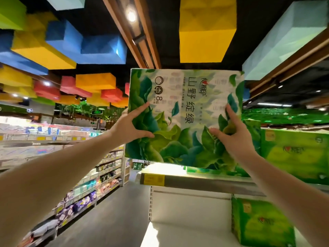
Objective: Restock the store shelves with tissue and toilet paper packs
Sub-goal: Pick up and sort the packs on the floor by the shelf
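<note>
A large tissue pack (183, 111) printed with green leaves and Chinese lettering is raised in front of me, just above the top shelf (199, 181). My left hand (132, 126) grips its left edge, thumb and forefinger spread on the front face. My right hand (231, 132) pinches the wrapping on the lower right of the front. The pack stands on its side, its lower edge just above the shelf board.
Bright green tissue packs (293, 154) stand on the top shelf to the right, and another green pack (261, 223) sits on the white shelf below. An aisle floor (114, 216) runs left of the shelf unit, with stocked shelves (89, 195) across it. Coloured blocks hang overhead.
</note>
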